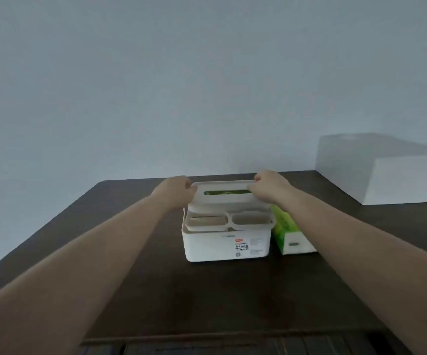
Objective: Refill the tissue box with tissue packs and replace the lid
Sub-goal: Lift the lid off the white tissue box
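Note:
A white plastic tissue box [226,245] with a label on its front stands in the middle of the dark table. Two shallow compartments run along its near top edge. Its white lid [224,199] with a long slot is tilted up at the back, and green shows through the slot. My left hand [175,192] grips the lid's left end and my right hand [271,187] grips its right end. A green and white tissue pack [290,233] lies on the table touching the box's right side.
A large white block or box [383,170] sits at the table's far right, against the pale wall. The dark wooden table [207,303] stretches toward me, its near edge at the bottom of the view.

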